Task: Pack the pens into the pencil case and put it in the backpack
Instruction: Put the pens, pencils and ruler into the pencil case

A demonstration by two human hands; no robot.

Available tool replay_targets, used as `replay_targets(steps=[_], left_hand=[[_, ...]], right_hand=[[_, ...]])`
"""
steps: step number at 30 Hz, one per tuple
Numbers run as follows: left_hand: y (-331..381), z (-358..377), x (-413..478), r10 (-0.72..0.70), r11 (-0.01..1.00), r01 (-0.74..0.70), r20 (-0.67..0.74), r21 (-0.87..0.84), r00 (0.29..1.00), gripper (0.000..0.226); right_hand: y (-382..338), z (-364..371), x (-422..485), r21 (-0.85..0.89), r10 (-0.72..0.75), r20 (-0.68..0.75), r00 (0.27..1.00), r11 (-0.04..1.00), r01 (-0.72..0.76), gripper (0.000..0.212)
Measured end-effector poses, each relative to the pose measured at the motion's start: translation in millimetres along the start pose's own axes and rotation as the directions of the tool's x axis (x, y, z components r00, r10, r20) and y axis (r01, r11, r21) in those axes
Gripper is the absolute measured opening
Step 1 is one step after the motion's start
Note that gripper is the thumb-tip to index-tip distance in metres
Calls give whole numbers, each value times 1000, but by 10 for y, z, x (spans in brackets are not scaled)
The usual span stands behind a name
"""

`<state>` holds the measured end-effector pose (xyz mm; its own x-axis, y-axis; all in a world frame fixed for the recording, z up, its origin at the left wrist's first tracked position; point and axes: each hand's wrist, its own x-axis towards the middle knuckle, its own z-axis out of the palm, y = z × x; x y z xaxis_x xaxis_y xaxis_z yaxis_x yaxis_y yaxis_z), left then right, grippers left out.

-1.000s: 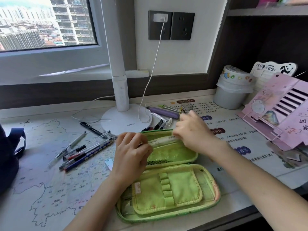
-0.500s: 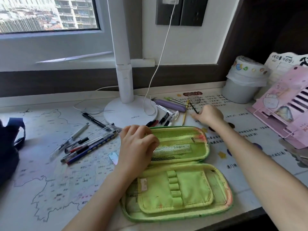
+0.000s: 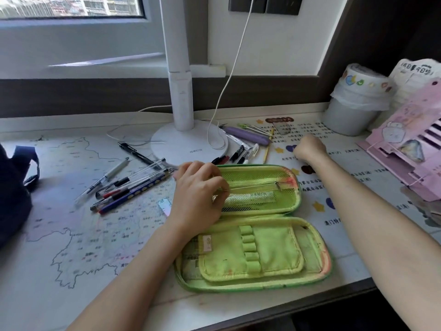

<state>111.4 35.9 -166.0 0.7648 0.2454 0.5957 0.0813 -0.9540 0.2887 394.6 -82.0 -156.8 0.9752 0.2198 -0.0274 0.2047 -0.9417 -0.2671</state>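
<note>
The green pencil case (image 3: 262, 254) lies open flat near the desk's front edge, its mesh-pocket half farther from me. My left hand (image 3: 198, 197) pinches the left end of that mesh half. My right hand (image 3: 310, 148) is a closed fist on the desk just beyond the case's far right corner; nothing shows sticking out of it. Several pens (image 3: 128, 187) lie in a loose bunch left of the case. More pens (image 3: 241, 154), a purple one (image 3: 245, 136) and a yellow pencil (image 3: 266, 151) lie by the lamp base. The dark blue backpack (image 3: 12, 194) sits at the left edge.
A white desk lamp (image 3: 188, 144) with a white cable stands behind the case. A lined white bin (image 3: 353, 108) and a pink book stand (image 3: 410, 144) occupy the right side. A small shiny tag (image 3: 164, 205) lies by my left wrist. Printed mats cover the desk.
My right hand left the case's mesh pocket, reached toward the pens behind it, and now sits to the right as a fist. My left hand stayed on the case.
</note>
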Motion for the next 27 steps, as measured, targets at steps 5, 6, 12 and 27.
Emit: replay_targets(steps=[5, 6, 12, 27], left_hand=[[-8, 1, -16, -15, 1000, 15, -24, -11, 1000, 2], [-4, 0, -17, -14, 1000, 14, -31, -11, 999, 3], [-1, 8, -22, -2, 1000, 2, -73, -11, 997, 4], [-47, 38, -10, -128, 990, 127, -4, -61, 992, 16]], right_hand=[[-58, 82, -40, 90, 61, -118, 991, 995, -50, 31], [-48, 36, -92, 104, 54, -117, 992, 994, -42, 26], [-101, -477, -920, 150, -587, -130, 799, 785, 601, 26], [-847, -55, -528, -53, -575, -23, 818, 818, 573, 19]])
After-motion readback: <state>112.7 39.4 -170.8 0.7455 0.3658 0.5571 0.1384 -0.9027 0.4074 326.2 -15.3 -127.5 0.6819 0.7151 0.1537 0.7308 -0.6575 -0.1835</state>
